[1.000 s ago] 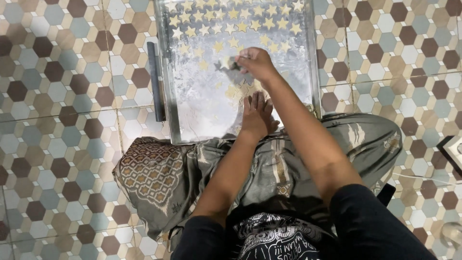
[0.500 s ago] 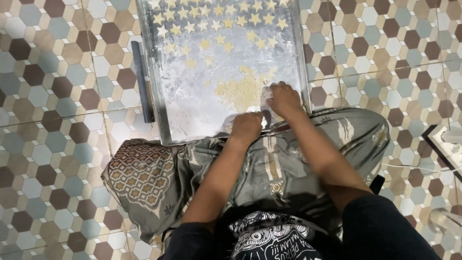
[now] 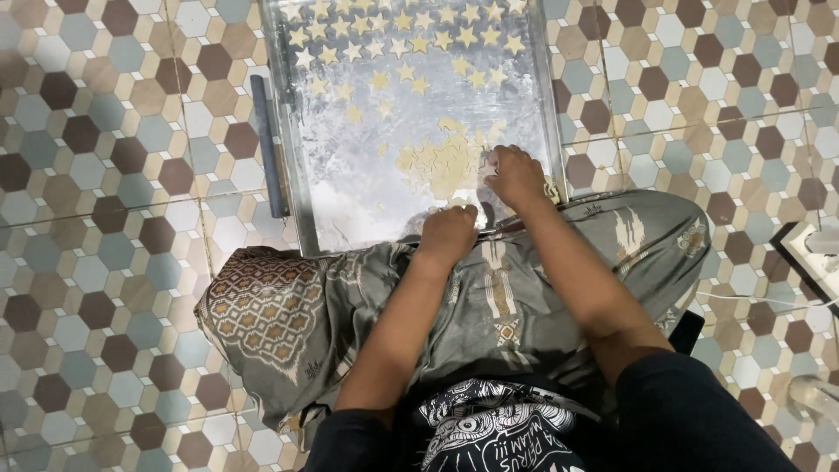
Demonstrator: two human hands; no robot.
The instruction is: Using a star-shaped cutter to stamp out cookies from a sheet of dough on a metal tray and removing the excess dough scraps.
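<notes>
Centrally, a metal tray (image 3: 350,205) dusted with flour is seen lying on the tiled floor (image 3: 105,175). A flattened patch of dough (image 3: 441,164) is spread on the tray's near right part. The right hand (image 3: 517,175) is pressed down at the dough's right edge, its grip narrowed around something small that cannot be made out. The left hand (image 3: 447,236) is curled loosely at the tray's near rim, just below the dough; whether anything is held cannot be told. Star-shaped cut-outs (image 3: 402,39) are laid in rows at the far end, well apart from both hands. A grey patterned cloth (image 3: 288,323) is draped over the lap.
</notes>
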